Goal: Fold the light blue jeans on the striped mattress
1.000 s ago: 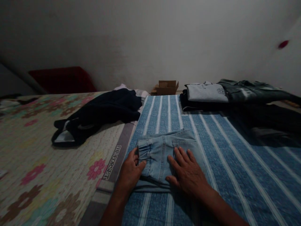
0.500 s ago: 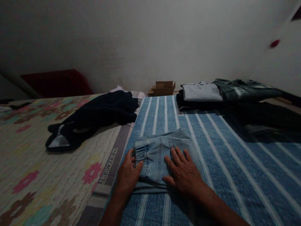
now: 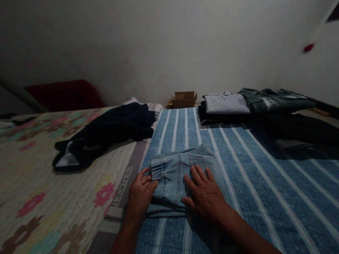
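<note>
Folded light-blue jeans (image 3: 182, 169) lie on the blue striped cover (image 3: 251, 176) in front of me. My left hand (image 3: 140, 195) grips the left edge of the jeans near the elastic cuff, thumb on top and fingers curled under. My right hand (image 3: 205, 194) lies flat on the jeans with its fingers spread, pressing them down.
A dark crumpled garment (image 3: 111, 130) lies to the left on the flowered sheet (image 3: 39, 183). A stack of folded clothes (image 3: 227, 104) and dark jeans (image 3: 275, 100) sit at the far right. A small cardboard box (image 3: 184, 100) stands by the wall.
The hands stay on the jeans. My left fingers have curled more round the cuff edge. The view shifted slightly.
</note>
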### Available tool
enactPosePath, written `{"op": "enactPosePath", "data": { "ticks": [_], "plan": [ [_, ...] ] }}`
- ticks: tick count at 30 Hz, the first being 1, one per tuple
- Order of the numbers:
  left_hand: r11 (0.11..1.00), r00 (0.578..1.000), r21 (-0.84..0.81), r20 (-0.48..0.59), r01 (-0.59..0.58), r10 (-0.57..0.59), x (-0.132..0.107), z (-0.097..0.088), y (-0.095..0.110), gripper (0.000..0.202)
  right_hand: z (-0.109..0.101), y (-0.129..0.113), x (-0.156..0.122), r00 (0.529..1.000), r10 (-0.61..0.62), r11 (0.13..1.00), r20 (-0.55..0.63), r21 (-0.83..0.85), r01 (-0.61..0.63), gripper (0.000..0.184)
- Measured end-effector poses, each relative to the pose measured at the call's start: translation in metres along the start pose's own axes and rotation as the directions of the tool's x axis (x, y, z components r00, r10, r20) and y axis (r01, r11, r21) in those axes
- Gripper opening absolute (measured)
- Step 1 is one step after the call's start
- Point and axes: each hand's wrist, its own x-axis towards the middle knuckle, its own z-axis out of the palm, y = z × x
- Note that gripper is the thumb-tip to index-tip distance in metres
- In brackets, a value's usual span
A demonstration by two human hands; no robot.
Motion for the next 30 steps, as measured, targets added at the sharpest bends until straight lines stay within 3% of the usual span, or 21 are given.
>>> {"op": "enactPosePath", "data": {
  "ticks": [4,9,17,19,22,24,25,27,29,30],
  "plan": [
    [0.995,0.998,-0.086,0.038,0.047,-0.044,-0.003,0.001,0.001,0.061,0.003,0.0,-0.003,1.0,0.0,1.0,-0.021,-0.019,0.0,0.064],
    [0.97,0.997,-0.229,0.006,0.078,-0.079,0.003,0.002,-0.008,0.059,0.001,-0.003,-0.004,0.999,0.007,1.0,-0.037,-0.025,-0.008,0.061],
    [0.948,0.988,-0.282,0.077,0.15,-0.133,0.0,-0.001,0.0,0.056,0.006,-0.003,-0.006,0.998,-0.003,0.999,-0.067,-0.035,0.001,0.061],
    [0.968,0.987,-0.199,0.085,0.153,-0.139,0.0,-0.001,0.001,0.054,0.009,-0.002,-0.006,0.997,-0.011,0.999,-0.072,-0.045,0.008,0.061],
    [0.992,0.994,0.079,0.032,0.102,-0.104,-0.002,-0.001,0.005,0.055,0.011,-0.002,-0.006,0.997,-0.015,0.999,-0.073,-0.044,0.012,0.062],
    [0.948,0.994,0.317,-0.085,-0.037,0.067,-0.009,0.001,0.012,0.055,0.011,-0.003,-0.005,0.997,-0.014,0.999,-0.073,-0.037,0.012,0.063],
    [0.896,0.969,0.422,-0.134,-0.135,0.209,-0.013,0.004,0.016,0.054,0.01,-0.003,-0.005,0.997,-0.016,0.999,-0.07,-0.034,0.014,0.063],
    [0.749,0.852,0.559,-0.134,-0.357,0.506,-0.022,0.013,0.026,0.048,0.01,-0.004,-0.004,0.998,-0.016,1.0,-0.062,-0.026,0.015,0.064],
    [0.599,0.734,0.575,0.004,-0.557,0.679,-0.028,0.027,0.033,0.039,0.01,-0.004,-0.003,0.998,-0.016,1.0,-0.057,-0.019,0.015,0.065],
    [0.538,0.697,0.563,0.099,-0.627,0.71,-0.029,0.035,0.034,0.037,0.01,-0.004,-0.002,0.998,-0.015,1.0,-0.057,-0.015,0.014,0.065]
  ]
}}
